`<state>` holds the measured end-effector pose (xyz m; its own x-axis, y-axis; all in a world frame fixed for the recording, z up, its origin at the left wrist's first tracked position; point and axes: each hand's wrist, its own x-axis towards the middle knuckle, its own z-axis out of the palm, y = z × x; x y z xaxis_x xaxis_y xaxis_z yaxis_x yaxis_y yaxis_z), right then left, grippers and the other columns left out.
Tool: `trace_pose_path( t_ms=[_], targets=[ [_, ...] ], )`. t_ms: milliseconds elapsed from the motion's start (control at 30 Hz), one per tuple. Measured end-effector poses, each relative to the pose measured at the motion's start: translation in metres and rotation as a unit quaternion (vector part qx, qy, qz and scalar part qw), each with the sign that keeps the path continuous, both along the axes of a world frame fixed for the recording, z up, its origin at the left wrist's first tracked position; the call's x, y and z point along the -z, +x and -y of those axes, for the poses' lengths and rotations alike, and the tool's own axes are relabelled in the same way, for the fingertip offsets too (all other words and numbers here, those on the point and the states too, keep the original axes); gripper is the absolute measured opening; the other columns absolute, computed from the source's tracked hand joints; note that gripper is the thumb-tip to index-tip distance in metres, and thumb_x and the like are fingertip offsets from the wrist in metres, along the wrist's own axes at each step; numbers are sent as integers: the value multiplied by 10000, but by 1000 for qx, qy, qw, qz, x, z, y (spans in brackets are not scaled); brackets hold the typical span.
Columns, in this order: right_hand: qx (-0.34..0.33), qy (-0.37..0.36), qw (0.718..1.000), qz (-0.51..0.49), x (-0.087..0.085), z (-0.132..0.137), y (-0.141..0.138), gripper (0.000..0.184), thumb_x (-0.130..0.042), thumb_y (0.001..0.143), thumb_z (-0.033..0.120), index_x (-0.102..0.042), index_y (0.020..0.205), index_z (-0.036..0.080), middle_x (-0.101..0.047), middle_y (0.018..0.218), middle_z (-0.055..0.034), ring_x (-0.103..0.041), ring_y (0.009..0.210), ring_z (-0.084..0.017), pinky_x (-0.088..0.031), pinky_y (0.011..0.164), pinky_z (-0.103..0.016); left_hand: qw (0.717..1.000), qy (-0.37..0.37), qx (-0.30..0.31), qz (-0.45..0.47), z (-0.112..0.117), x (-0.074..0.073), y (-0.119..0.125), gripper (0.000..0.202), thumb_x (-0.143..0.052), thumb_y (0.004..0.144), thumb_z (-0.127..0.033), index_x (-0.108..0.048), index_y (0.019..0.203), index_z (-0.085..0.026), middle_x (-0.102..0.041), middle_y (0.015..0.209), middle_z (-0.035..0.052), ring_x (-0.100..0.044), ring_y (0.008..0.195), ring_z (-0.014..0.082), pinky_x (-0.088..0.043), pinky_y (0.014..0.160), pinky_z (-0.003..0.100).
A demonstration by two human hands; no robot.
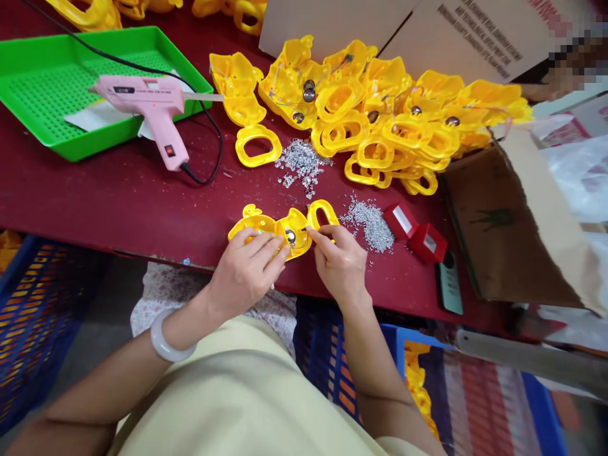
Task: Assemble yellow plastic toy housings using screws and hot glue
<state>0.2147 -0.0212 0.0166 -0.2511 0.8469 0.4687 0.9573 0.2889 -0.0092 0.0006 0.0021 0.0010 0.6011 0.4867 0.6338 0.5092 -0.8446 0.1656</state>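
A yellow plastic shell (297, 250) lay on the dark red table (156, 209), right in front of the person, near the table's close edge. It was open like a bowl, and a shiny round silver part (290, 236) sat inside it. The left hand (251, 263) lay over the left part of the shell with its fingers bent, and I could not tell how hard they gripped. A white bangle (166, 339) was on that wrist. The right hand (341, 256) was at the shell's right end, with the thumb and pointing finger close together. I could not tell if they pinched something small. A yellow ring (323, 204) stuck out just behind the right hand. To the right was a pile of tiny silver screws (373, 225), with two little red boxes (415, 233) beside it and a phone (449, 285) near them. Behind the shell was another heap of small silver bits (304, 161). Lots more yellow pieces (339, 98) were bunched up behind that. On the left, a pink glue gun (149, 104) was partly over a green tray (85, 145), and a black cord (221, 142) curled around from its handle.
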Motion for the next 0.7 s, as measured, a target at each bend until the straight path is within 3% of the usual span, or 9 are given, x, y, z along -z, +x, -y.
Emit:
trace_pose_path(
  t_ms=[233,333,500,700],
  targets=[
    [11,17,1000,-18,5,-1,-2,264,-480,912,113,-712,1007,198,-670,891,-67,-604,773,-148,-470,606,-250,1000,13,2,-2,0,0,0,209,-547,922,-157,-666,1070,-66,-731,1110,113,-674,1014,223,-488,887,405],
    [13,-8,1000,-12,2,-1,-2,265,-481,914,122,-707,1020,210,-673,907,-63,-617,787,-152,-466,592,-246,1000,11,-8,-9,0,0,0,219,-549,922,-168,-668,1077,-72,-732,1109,100,-667,1016,230,-480,899,413],
    [-11,-12,995,-96,-3,7,-7,296,-456,914,104,-671,1090,207,-645,983,-95,-629,899,-181,-551,755,-319,1000,6,-23,-20,1,-3,1,225,-552,920,-185,-675,1074,-77,-735,1094,99,-664,998,254,-473,895,438],
    [-26,-1,989,-146,4,16,-10,295,-474,884,71,-698,989,230,-596,971,-75,-607,864,-166,-549,713,-313,999,-9,-18,-25,2,-3,-1,243,-523,935,-195,-669,1105,-100,-724,1125,113,-657,1020,254,-475,894,444]
  ],
)
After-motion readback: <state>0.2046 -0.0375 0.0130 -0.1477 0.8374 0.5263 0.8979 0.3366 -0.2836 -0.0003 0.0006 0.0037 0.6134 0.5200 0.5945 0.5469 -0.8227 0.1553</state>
